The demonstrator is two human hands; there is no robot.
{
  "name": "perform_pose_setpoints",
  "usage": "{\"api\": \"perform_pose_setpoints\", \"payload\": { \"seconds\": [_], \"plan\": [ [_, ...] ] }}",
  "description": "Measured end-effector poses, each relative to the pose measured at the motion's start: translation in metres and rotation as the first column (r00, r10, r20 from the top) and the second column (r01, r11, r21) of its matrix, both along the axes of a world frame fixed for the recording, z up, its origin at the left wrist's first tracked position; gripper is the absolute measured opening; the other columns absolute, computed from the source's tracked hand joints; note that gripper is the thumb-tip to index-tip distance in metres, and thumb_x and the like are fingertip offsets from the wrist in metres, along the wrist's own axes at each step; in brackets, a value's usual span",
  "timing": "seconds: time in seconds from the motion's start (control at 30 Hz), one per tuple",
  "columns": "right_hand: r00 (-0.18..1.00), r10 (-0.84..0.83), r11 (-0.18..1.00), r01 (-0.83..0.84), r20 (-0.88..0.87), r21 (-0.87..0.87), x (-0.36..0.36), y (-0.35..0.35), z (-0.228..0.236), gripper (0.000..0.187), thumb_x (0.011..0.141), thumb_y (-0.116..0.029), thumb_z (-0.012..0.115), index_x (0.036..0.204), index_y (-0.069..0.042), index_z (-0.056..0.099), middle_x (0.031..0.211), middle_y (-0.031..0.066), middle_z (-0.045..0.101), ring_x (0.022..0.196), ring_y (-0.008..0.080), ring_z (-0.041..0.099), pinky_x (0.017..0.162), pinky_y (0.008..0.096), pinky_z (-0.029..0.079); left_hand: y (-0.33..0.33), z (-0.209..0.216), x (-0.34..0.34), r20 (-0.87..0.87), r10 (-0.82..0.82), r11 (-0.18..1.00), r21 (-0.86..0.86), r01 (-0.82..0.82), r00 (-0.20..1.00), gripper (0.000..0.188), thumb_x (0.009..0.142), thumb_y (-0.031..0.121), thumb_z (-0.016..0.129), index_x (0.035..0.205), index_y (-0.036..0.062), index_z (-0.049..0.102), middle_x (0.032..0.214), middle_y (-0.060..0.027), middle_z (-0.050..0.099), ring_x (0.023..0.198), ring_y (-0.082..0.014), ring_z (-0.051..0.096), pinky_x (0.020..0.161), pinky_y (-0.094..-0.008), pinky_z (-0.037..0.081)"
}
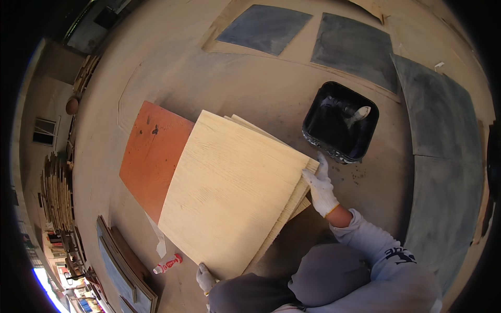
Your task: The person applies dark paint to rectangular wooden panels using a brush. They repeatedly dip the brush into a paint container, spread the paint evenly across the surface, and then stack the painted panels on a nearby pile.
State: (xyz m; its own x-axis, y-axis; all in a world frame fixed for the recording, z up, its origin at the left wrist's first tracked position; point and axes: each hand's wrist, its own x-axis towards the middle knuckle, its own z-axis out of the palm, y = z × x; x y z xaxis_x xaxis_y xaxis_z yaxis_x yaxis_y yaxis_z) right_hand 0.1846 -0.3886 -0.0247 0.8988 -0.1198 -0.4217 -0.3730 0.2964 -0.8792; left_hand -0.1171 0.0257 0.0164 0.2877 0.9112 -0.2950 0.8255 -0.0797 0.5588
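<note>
A pale wooden board (229, 193) lies on top of a slightly fanned stack of similar boards, in front of my bent knees. My right hand (321, 188), in a white glove with a yellow cuff edge, grips the board's right corner, its fingers around the edge. At the near left corner, my gloved left hand (205, 279) closes on the board's edge, partly hidden by my knee. Beyond my right hand stands a black square tub (341, 151) with dark liquid inside. A brush with a pale handle (360, 115) leans in it.
An orange-red board (156, 151) pokes out left of the stack. A red and white bottle (168, 263) lies on the floor near stacked panels (125, 266). Dark-coated panels (263, 28) lie at the back and along the right (443, 115). Piled wood (56, 193) stands far left.
</note>
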Motion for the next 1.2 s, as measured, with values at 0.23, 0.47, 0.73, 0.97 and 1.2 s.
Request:
{"api": "perform_pose_setpoints", "payload": {
  "seconds": [0.23,0.47,0.73,0.97,1.2],
  "plan": [
    [0.983,0.178,0.92,-0.148,0.05,-0.364,-0.025,-0.016,0.031,0.085,0.097,-0.016,0.073,0.17,-0.014,0.029,0.15,0.0198,0.062,0.137,0.0361,0.059,0.116,0.0426,0.046,-0.003,0.026,0.013,-0.049,0.02,0.978,-0.204,-0.029,0.999,0.057,0.112,0.048,0.057,0.133,-0.0041,0.07,0.114,-0.0177,0.077,0.1,-0.0266,0.072,0.088,-0.0396,0.058],
    [0.758,0.615,-0.049,0.309,0.215,-0.95,0.096,-0.128,0.138,0.029,0.087,-0.017,0.07,0.114,-0.011,0.079,0.108,0.0086,0.075,0.112,0.031,0.066,0.091,0.0439,0.049,-0.056,0.035,0.055,-0.495,-0.496,0.551,0.456,0.699,0.713,0.08,0.093,0.03,0.077,0.16,0.0004,0.043,0.158,-0.0284,0.048,0.142,-0.0488,0.049,0.116,-0.0573,0.044],
    [0.558,0.397,-0.861,-0.048,-0.728,-0.506,0.188,-0.146,0.094,0.019,0.085,-0.022,0.073,0.098,-0.016,0.086,0.104,0.0061,0.082,0.108,0.0285,0.071,0.093,0.0468,0.043,-0.185,0.062,0.233,-0.359,-0.829,-0.551,0.385,0.741,-0.43,0.074,0.089,0.033,0.077,0.152,0.0021,0.054,0.156,-0.0259,0.052,0.145,-0.0489,0.049,0.124,-0.0636,0.036],
    [0.565,0.531,-0.669,-0.177,-0.631,-0.722,0.183,-0.138,0.154,0.02,0.079,-0.013,0.075,0.096,-0.008,0.085,0.097,0.0153,0.082,0.09,0.0346,0.08,0.073,0.0461,0.062,-0.297,0.017,0.282,-0.654,-0.66,-0.596,0.155,0.788,-0.37,0.065,0.108,0.02,0.047,0.172,0.0195,0.033,0.179,-0.0196,0.023,0.162,-0.0514,0.024,0.123,-0.0807,0.014],
    [0.69,0.661,-0.354,-0.059,-0.294,-0.933,0.138,-0.179,0.174,0.015,0.078,-0.009,0.067,0.085,-0.007,0.08,0.084,0.0195,0.077,0.081,0.0385,0.078,0.065,0.0501,0.059,-0.282,-0.004,0.286,-0.553,-0.816,-0.408,0.348,0.844,-0.167,0.086,0.093,0.044,0.074,0.166,0.0116,0.043,0.169,-0.0331,0.033,0.157,-0.0581,0.025,0.123,-0.076,0.018]
  ]
}}
